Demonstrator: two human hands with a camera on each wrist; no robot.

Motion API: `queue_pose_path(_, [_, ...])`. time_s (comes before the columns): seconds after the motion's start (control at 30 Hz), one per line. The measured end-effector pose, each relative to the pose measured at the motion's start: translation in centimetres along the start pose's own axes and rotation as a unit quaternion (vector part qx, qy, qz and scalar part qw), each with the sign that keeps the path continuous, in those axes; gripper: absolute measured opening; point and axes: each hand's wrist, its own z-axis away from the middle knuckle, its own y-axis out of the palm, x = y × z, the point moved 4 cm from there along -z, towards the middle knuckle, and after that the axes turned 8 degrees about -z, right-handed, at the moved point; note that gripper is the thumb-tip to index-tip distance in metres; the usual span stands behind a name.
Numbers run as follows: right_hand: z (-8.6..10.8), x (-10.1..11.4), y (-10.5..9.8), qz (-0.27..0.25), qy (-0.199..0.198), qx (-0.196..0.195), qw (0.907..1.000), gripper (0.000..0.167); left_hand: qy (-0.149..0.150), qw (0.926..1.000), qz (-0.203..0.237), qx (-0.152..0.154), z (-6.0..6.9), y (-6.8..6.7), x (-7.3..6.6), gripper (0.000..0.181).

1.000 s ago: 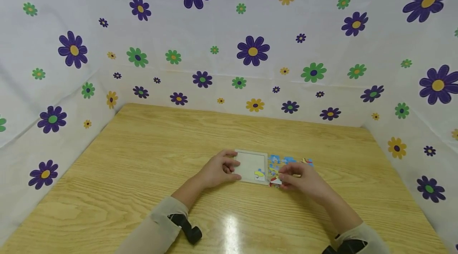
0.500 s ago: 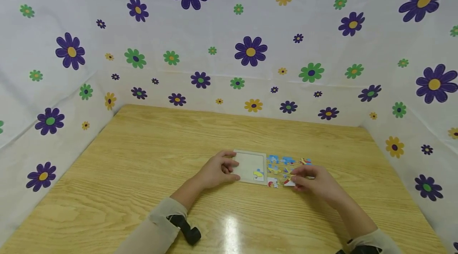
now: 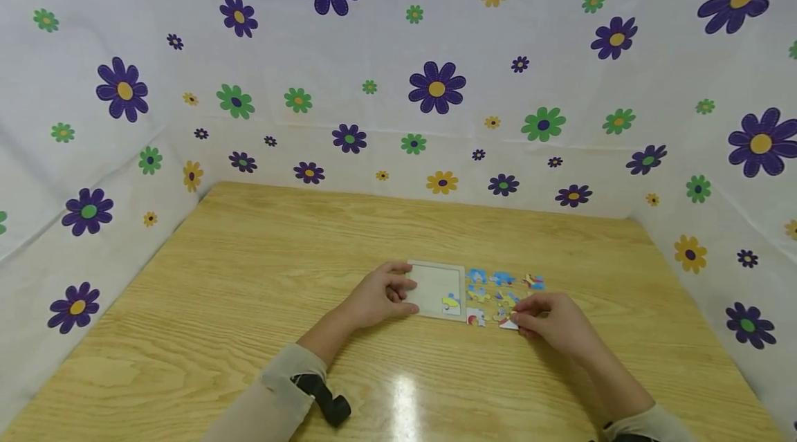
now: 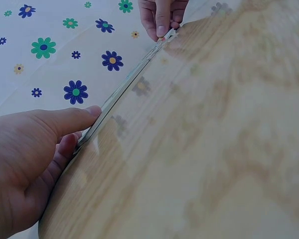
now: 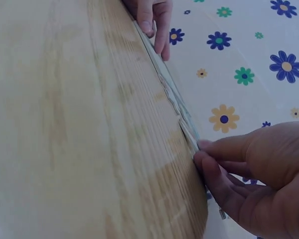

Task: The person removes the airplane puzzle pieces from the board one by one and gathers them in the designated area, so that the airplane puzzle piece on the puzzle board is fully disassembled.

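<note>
A pale square puzzle tray point(image 3: 429, 290) lies on the table with one yellow-and-blue puzzle piece point(image 3: 450, 303) in its lower right corner. My left hand point(image 3: 376, 297) holds the tray by its left side, fingers near the far corner and thumb near the front one. My right hand point(image 3: 554, 323) pinches a white-and-red puzzle piece point(image 3: 507, 321) between thumb and fingers, at the front of the loose pieces. In the right wrist view this piece point(image 5: 189, 135) looks slightly tilted; whether it touches the table I cannot tell.
Several loose puzzle pieces point(image 3: 477, 295) lie in rough rows right of the tray on the wooden table point(image 3: 280, 234). A flower-printed white cloth point(image 3: 373, 34) stands behind and at both sides of the table.
My right hand has moved to the right with the pinched piece, away from the tray's edge, uncovering a loose piece beside the tray. The left hand and tray have stayed put.
</note>
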Motion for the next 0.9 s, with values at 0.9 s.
queue_pose_path(0.9, [-0.9, 2.4, 1.0, 0.006, -0.022, 0.002, 0.9997, 0.032, 0.006, 1.0000, 0.001, -0.001, -0.2, 0.0, 0.3, 0.040])
